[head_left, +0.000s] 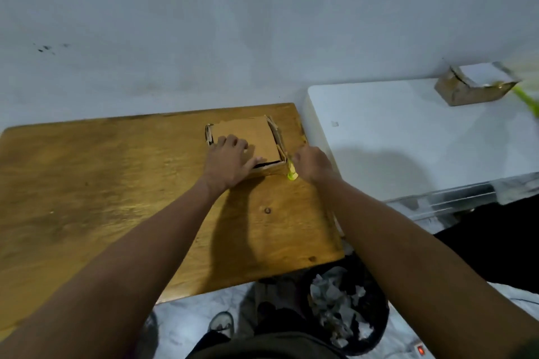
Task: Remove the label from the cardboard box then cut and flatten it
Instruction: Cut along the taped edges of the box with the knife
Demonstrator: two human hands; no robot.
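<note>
A small brown cardboard box sits near the far right corner of the wooden table. Its top is bare brown card with no label showing. My left hand lies flat on the box's near left part, fingers spread, pressing down. My right hand is closed around a yellow-green cutter, whose tip meets the box's near right corner. The blade itself is hidden by my hand and the box edge.
A white table stands to the right, touching the wooden one. On its far end lies another cardboard box with a white label on top. A black bin full of crumpled paper stands on the floor below.
</note>
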